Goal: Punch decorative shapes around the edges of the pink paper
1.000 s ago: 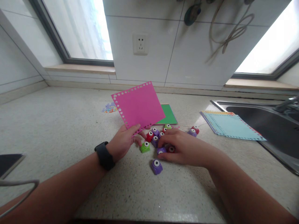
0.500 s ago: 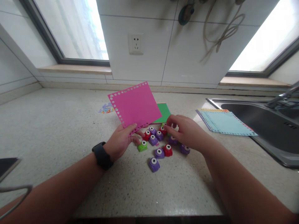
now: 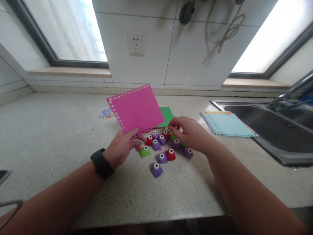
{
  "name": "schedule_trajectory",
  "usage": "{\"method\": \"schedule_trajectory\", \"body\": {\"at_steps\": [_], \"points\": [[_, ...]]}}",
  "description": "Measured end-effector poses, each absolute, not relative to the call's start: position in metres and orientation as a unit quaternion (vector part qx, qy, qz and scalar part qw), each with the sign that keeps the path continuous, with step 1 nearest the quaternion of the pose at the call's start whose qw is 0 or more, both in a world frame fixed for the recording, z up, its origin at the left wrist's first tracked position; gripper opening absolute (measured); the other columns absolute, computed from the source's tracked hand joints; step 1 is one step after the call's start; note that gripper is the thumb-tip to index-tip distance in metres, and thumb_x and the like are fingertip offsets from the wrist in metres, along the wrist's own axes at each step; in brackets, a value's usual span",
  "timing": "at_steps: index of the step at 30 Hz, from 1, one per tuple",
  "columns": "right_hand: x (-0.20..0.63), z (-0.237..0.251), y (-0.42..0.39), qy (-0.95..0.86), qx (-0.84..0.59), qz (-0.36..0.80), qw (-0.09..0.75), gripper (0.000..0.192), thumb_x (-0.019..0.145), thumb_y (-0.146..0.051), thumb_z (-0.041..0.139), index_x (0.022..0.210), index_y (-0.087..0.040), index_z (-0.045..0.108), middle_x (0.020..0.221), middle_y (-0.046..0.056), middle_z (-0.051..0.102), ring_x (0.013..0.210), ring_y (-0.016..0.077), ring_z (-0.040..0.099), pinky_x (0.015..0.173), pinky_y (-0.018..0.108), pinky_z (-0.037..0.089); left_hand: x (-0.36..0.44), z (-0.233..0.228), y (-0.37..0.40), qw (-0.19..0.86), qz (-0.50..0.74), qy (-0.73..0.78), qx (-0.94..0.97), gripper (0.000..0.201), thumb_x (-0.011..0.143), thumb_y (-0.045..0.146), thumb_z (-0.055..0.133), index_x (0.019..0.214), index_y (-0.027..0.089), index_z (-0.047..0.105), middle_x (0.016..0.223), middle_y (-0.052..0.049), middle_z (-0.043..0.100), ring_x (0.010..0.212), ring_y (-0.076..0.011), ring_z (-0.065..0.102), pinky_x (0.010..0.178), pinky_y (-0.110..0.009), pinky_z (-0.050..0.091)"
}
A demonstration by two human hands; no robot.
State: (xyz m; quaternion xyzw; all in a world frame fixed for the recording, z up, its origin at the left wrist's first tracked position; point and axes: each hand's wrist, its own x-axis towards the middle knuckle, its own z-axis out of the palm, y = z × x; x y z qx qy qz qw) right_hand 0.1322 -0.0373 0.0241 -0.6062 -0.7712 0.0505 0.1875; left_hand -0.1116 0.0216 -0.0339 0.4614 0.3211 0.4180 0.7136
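Note:
My left hand [image 3: 123, 145] pinches the lower edge of a pink sheet of paper [image 3: 137, 109] between thumb and fingers. Small shapes are cut along the sheet's top, left and bottom edges. My right hand [image 3: 187, 133] bends over small craft punches, thumb and fingertips drawn together beside a light-green punch [image 3: 174, 134]; anything pinched there is hidden. Around the hands stand several punches: a purple one [image 3: 156, 169] nearest me, a red one [image 3: 171, 154], and a light-green one [image 3: 145, 151] near my left fingers.
Behind the pink sheet lies a green sheet [image 3: 167, 116]. Colourful paper bits [image 3: 105, 113] are scattered at its left. A stack of punched paper [image 3: 231, 124], light blue on top, reaches over the rim of the steel sink [image 3: 269, 150] on the right.
The view has shifted a little, so everything sits slightly farther left. Both hands keep nearly the same pose, the left still holding the pink sheet.

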Motion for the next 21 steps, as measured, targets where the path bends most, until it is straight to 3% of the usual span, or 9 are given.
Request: {"method": "schedule_trajectory", "body": {"at_steps": [11, 17, 19, 21], "points": [[0.156, 0.034, -0.041, -0.721, -0.658, 0.021, 0.217, 0.018, 0.094, -0.032, 0.054, 0.087, -0.021, 0.066, 0.075, 0.003, 0.068, 0.065, 0.0167, 0.055, 0.062, 0.033, 0.035, -0.112, -0.032, 0.021, 0.705, 0.412, 0.326, 0.477, 0.022, 0.083, 0.033, 0.07, 0.097, 0.017, 0.066, 0.093, -0.007, 0.071, 0.07, -0.0172, 0.067, 0.046, -0.024, 0.053], [0.153, 0.037, -0.04, -0.593, -0.683, 0.076, 0.42, 0.027, 0.092, -0.04, 0.058, 0.078, -0.018, 0.065, 0.064, 0.001, 0.059, 0.055, 0.0125, 0.047, 0.055, 0.03, 0.035, -0.112, -0.034, 0.022, 0.702, 0.417, 0.333, 0.471, 0.025, 0.083, 0.034, 0.071, 0.1, 0.017, 0.065, 0.093, -0.007, 0.071, 0.069, -0.0175, 0.067, 0.046, -0.024, 0.051], [0.158, 0.042, -0.043, -0.573, -0.688, 0.075, 0.438, 0.028, 0.09, -0.038, 0.06, 0.072, -0.017, 0.062, 0.059, 0.0, 0.055, 0.053, 0.0114, 0.044, 0.053, 0.029, 0.034, -0.112, -0.034, 0.023, 0.703, 0.42, 0.338, 0.464, 0.025, 0.082, 0.033, 0.071, 0.101, 0.017, 0.065, 0.091, -0.007, 0.071, 0.069, -0.0183, 0.067, 0.045, -0.024, 0.051], [0.167, 0.051, -0.049, -0.61, -0.673, 0.127, 0.398, 0.031, 0.089, -0.041, 0.063, 0.069, -0.017, 0.06, 0.058, -0.001, 0.054, 0.053, 0.0112, 0.044, 0.052, 0.028, 0.033, -0.112, -0.035, 0.023, 0.705, 0.422, 0.34, 0.458, 0.025, 0.082, 0.032, 0.071, 0.101, 0.017, 0.065, 0.093, -0.008, 0.071, 0.069, -0.0187, 0.066, 0.045, -0.025, 0.051]]}}
